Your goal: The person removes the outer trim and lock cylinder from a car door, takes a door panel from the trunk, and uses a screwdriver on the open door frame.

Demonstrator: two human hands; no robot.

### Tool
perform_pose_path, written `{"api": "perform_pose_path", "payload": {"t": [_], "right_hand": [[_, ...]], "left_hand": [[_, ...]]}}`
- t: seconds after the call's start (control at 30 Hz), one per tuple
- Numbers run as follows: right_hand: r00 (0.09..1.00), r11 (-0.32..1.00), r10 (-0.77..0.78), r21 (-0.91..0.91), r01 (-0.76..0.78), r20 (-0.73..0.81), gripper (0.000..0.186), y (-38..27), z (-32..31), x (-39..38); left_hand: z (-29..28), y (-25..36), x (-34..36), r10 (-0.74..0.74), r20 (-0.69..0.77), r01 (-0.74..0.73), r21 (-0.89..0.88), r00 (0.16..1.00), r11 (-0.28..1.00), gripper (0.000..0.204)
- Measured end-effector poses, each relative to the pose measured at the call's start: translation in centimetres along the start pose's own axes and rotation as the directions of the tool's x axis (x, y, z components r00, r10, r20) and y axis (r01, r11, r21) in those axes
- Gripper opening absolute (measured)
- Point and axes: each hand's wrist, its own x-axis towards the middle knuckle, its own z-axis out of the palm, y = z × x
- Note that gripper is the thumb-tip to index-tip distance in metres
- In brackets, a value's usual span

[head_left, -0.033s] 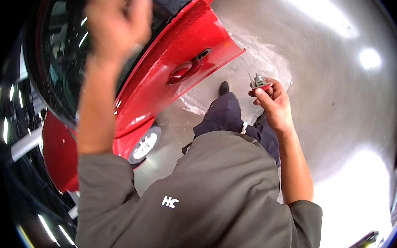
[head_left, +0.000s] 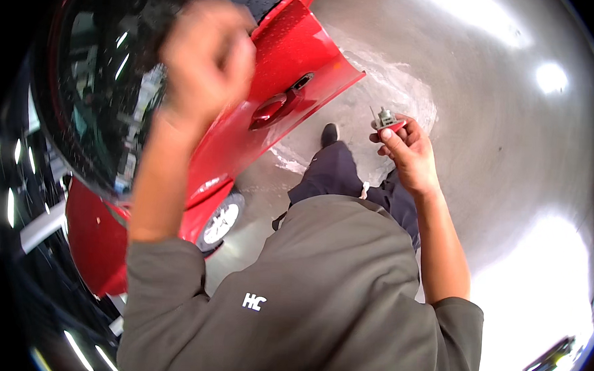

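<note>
Right hand (head_left: 413, 156) pinches the lock piece (head_left: 386, 122) by its red cap (head_left: 394, 127), just off the door (head_left: 287, 50), probably so the metal end sits clear. Left hand (head_left: 208, 60)'s up near the window (head_left: 104, 88), too blurry; can't tell if it's holding anything.

Your right hand (head_left: 409, 151), pinching a small red-and-metal part (head_left: 386, 121), has open room over the grey floor (head_left: 507, 149) to its right; to its left a gap separates it from the red car door (head_left: 311, 48), where a jutting handle (head_left: 269, 111) breaks the panel; your legs (head_left: 331, 170) block lower down. Your blurred left hand (head_left: 213, 60) overlaps door and dark window (head_left: 104, 88); clearance there is unclear.
</note>
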Motion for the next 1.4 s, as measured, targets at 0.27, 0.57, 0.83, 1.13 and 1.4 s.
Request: {"api": "perform_pose_path", "payload": {"t": [0.27, 0.57, 0.83, 1.13, 1.4], "right_hand": [[0.999, 0.956, -0.041, 0.288, 0.048, -0.032, 0.063, 8.7, 4.2, 3.6], [0.976, 0.957, -0.161, 0.217, 0.191, -0.147, 0.051, 14.5, 8.4, 9.3], [0.979, 0.934, -0.178, 0.297, 0.200, -0.099, 0.043, 16.5, 9.4, 12.5], [0.956, 0.886, -0.272, 0.357, 0.295, -0.114, 0.041, 19.4, 10.9, 12.8], [0.886, 0.855, -0.391, 0.257, 0.450, -0.251, 0.041, 21.3, 11.6, 14.3]], "left_hand": [[8.5, 5.3, -23.2, -0.368, 0.537, 0.573, -0.281, 0.759, 0.770, 0.069], [13.5, 1.5, -25.7, -0.346, 0.648, 0.589, -0.197, 0.678, 0.784, 0.065], [15.2, 0.3, -26.9, -0.386, 0.725, 0.597, -0.043, 0.570, 0.801, 0.020], [16.2, 0.9, -27.9, -0.266, 0.624, 0.482, -0.204, 0.735, 0.852, 0.022], [16.6, 1.2, -28.4, -0.269, 0.622, 0.483, -0.204, 0.736, 0.851, 0.025]]}}
